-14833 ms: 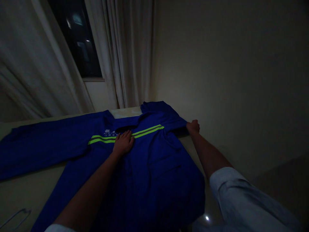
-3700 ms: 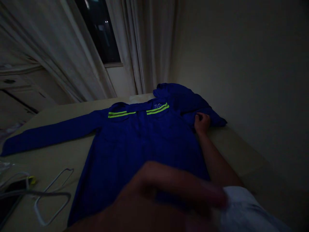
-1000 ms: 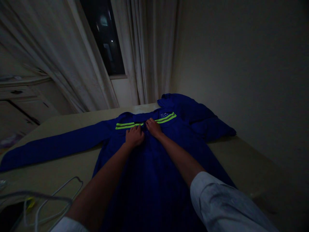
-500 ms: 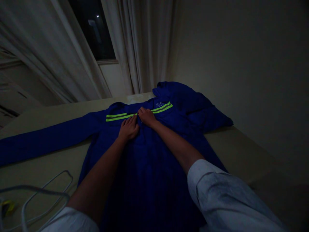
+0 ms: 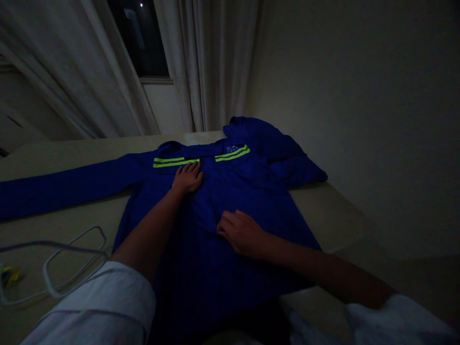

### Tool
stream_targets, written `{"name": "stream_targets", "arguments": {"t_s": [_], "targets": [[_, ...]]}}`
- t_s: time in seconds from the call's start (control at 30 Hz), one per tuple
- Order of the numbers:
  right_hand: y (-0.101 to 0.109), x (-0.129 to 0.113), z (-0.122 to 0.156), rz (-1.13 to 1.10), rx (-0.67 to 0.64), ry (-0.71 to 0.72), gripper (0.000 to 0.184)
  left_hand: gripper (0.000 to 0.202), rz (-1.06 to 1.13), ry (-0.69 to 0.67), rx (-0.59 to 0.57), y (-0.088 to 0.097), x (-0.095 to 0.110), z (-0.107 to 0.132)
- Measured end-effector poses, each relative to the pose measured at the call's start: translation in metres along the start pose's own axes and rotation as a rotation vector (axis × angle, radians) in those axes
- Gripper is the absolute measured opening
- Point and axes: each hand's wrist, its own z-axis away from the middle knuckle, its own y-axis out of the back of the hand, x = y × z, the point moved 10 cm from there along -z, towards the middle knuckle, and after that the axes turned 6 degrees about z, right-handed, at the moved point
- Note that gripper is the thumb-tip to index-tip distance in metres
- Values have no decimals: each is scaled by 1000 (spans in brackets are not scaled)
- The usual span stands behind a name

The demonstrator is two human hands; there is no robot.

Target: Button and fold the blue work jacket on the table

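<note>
A dark blue work jacket (image 5: 244, 187) lies spread front side up, with lime-yellow striped bands across its chest. One sleeve stretches far to the left; the other lies bunched at the upper right. My left hand (image 5: 188, 178) rests on the chest near the left band, palm down with fingers spread. Lower, by the middle of the front, my right hand (image 5: 239, 232) has its fingers curled and pinched at the front edge of the jacket. Dim light hides the fine detail at those fingertips.
The jacket lies on a pale tabletop (image 5: 309, 203). At the lower left are a looped white cable (image 5: 50, 268) and a small yellow-and-black object (image 5: 10, 276). Behind stand long curtains (image 5: 215, 72), a dark window (image 5: 140, 38) and a plain wall (image 5: 359, 96).
My right hand has moved from the collar area down along the jacket's front, toward me. The left hand stays on the chest. The view has shifted slightly.
</note>
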Motion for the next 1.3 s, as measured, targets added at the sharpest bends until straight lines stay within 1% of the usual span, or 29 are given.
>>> {"name": "stream_targets", "arguments": {"t_s": [0.1, 0.13, 0.2, 0.27, 0.3, 0.33, 0.37, 0.43, 0.5, 0.57, 0.63, 0.67, 0.73, 0.8, 0.83, 0.9, 0.97, 1.0, 1.03, 1.1, 1.13, 1.17, 1.23, 1.3], "targets": [[8, -54, 60, -41, 21, 46, 13, 68, -4, -9, -13, -1, 1, 1], [9, -68, 74, -34, 35, 60, 13, 67, -8, -13, 6, 2, 3, 3], [10, -83, 92, 8, 82, 43, 15, 64, -22, -14, 108, 16, 7, 8], [10, -83, 99, 33, 149, -19, 17, 58, -50, -16, 230, 36, 17, 20], [9, -79, 100, 18, 174, -58, 16, 55, -68, -25, 259, 43, 25, 26], [7, -74, 100, -15, 195, -93, 15, 53, -84, -39, 253, 47, 33, 34], [6, -70, 100, -55, 209, -120, 14, 52, -93, -49, 218, 49, 43, 42], [4, -63, 98, -133, 229, -163, 12, 49, -86, -57, 117, 45, 59, 64], [5, -58, 97, -181, 249, -206, 11, 49, -56, -40, 36, 37, 70, 94], [6, -57, 97, -188, 248, -231, 9, 57, -32, 4, -30, 23, 72, 126], [6, -62, 97, -166, 204, -202, 9, 68, -29, 49, -78, 8, 68, 155], [5, -66, 98, -143, 174, -174, 9, 72, -32, 63, -83, 3, 65, 165], [3, -75, 100, -79, 114, -118, 9, 74, -38, 69, -56, -2, 63, 177], [4, -83, 105, -23, 83, -85, 10, 73, -34, 79, 3, 3, 63, 180], [5, -85, 107, -10, 84, -84, 11, 71, -33, 87, 41, 9, 65, 181], [10, -86, 112, -31, 119, -109, 12, 61, -33, 80, 143, 28, 74, 185], [13, -83, 118, -122, 189, -173, 12, 51, -5, 22, 232, 47, 92, 199], [13, -80, 121, -187, 227, -210, 10, 47, 28, -27, 248, 52, 103, 211], [12, -77, 125, -251, 262, -248, 14, 43, 70, -80, 246, 55, 114, 225], [4, -72, 131, -328, 318, -320, 36, 37, 150, -172, 217, 51, 132, 260], [0, -70, 133, -327, 335, -355, 46, 35, 179, -203, 209, 46, 138, 279], [-5, -69, 134, -303, 345, -387, 51, 34, 200, -227, 209, 41, 143, 297], [-13, -69, 134, -232, 346, -425, 48, 32, 209, -263, 224, 31, 146, 329], [-18, -72, 130, -164, 337, -423, 42, 37, 172, -295, 228, 20, 147, 351]]}}
